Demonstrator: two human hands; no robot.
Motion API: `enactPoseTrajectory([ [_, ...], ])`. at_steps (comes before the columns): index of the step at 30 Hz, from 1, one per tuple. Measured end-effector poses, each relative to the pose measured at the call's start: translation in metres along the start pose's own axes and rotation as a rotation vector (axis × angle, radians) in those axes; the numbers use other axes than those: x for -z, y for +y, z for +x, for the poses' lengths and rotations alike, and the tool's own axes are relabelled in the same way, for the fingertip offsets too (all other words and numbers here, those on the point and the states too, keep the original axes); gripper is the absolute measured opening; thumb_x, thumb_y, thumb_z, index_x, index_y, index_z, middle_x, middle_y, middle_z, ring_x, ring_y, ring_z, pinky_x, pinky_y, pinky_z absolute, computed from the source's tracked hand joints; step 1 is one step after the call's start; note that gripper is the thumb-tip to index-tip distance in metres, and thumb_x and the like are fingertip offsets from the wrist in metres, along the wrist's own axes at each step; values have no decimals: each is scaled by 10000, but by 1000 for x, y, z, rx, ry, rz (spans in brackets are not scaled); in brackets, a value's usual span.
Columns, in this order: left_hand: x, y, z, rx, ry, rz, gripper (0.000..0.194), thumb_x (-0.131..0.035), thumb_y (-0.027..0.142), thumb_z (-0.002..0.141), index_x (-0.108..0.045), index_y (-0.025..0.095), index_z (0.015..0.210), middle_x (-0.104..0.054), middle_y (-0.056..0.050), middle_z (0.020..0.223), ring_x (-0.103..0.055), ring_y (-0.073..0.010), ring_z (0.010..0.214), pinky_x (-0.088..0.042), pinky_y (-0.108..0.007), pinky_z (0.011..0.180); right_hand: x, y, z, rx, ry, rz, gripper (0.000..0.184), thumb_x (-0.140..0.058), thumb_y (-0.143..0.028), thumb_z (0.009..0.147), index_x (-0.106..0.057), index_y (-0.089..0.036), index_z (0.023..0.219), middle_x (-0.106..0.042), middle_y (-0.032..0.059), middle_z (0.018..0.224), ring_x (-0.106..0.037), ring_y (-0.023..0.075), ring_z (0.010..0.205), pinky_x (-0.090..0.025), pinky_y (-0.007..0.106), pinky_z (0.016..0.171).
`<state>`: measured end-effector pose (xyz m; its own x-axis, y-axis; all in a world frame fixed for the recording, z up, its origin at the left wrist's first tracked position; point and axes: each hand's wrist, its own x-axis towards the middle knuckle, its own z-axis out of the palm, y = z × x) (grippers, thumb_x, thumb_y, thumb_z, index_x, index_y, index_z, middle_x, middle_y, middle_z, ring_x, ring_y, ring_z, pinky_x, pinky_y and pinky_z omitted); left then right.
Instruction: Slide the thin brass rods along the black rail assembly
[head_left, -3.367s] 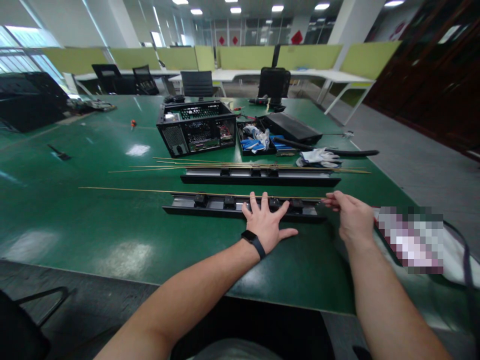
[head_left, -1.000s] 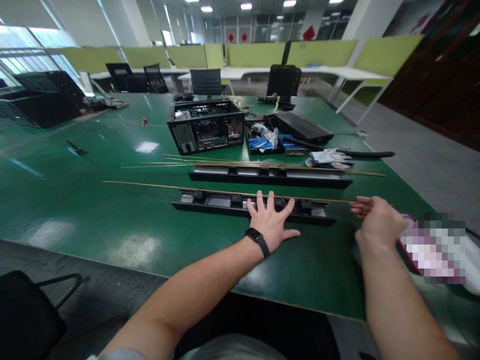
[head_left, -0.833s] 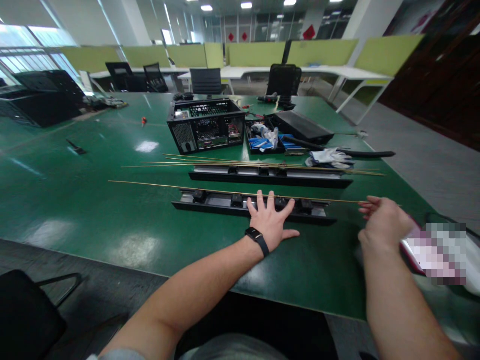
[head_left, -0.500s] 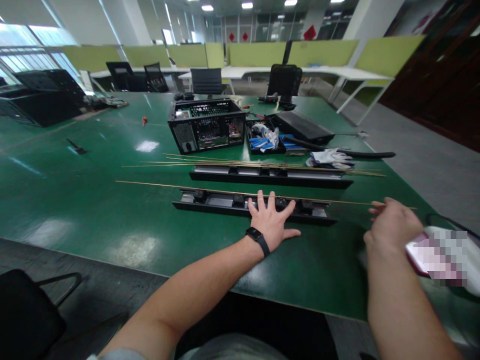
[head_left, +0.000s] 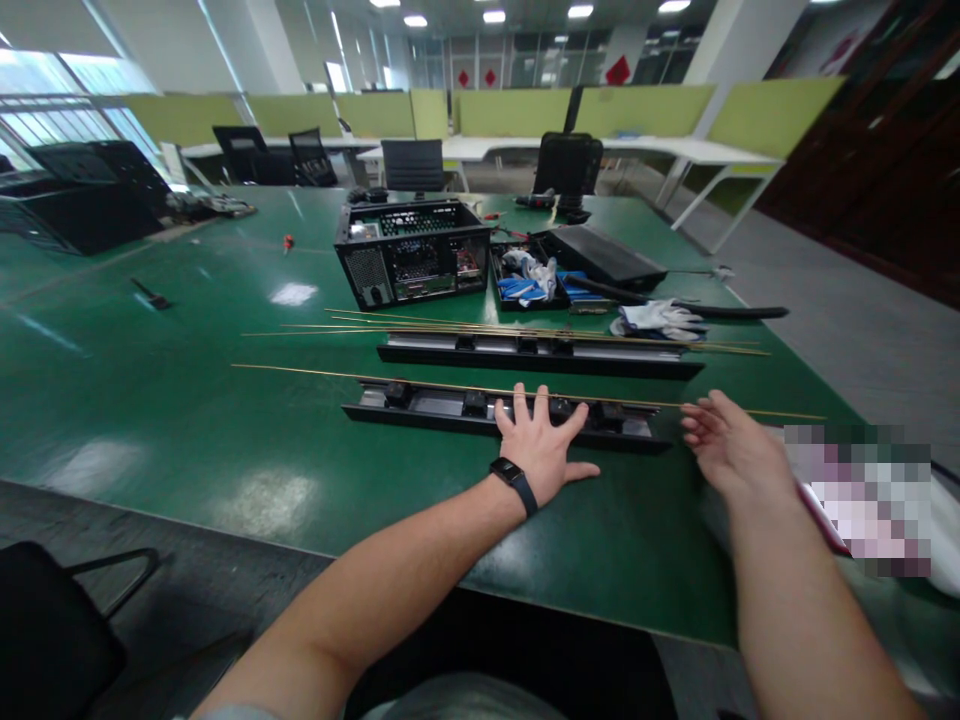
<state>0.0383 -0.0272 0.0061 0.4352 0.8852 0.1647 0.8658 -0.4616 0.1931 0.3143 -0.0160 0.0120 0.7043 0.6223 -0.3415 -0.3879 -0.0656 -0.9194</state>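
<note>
L hand flat w/ fingers splayed, tips pressing the near black slotted rail on glossy green counter; R hand at 3 o'clock, fingers loosely apart, holding nothing, just below thin straight brass rod lying along rail.

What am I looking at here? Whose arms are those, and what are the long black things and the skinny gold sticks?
The camera sits on a person's head, so you see that person's own two arms. The left hand, with a black watch on its wrist, lies flat on the near black rail. The right hand is open and holds nothing. A thin brass rod lies along that rail, past both its ends. Behind it on the green table are a second black rail, more brass rods, an open computer case and white gloves.
</note>
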Motion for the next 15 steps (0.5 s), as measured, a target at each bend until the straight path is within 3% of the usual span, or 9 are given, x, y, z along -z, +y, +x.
enactPoseTrajectory([
  [3,-1,1,0,3,8,3,948,-750,891,879,-507,526,1719,-430,-154,1844,-290,-555,1704,-315,-827,1266,-2,4,-5,17,-110,-86,193,-773,-274,991,-720,-141,861,-714,71,778,-605,114,635,-432,175,507],
  [8,0,1,1,11,-11,4,941,-723,903,890,-489,540,1725,-422,-143,1851,-276,-552,1709,-316,-823,1264,-1,10,-2,59,-187,-162,220,-910,-284,860,-734,-153,846,-718,82,810,-607,137,700,-437,185,535],
  [15,-1,1,1,5,1,-8,934,-736,894,887,-515,524,1716,-439,-148,1840,-284,-566,1702,-322,-847,1252,2,7,3,20,-70,-98,231,-846,-241,930,-673,-161,800,-636,41,740,-485,87,582,-332,162,439],
])
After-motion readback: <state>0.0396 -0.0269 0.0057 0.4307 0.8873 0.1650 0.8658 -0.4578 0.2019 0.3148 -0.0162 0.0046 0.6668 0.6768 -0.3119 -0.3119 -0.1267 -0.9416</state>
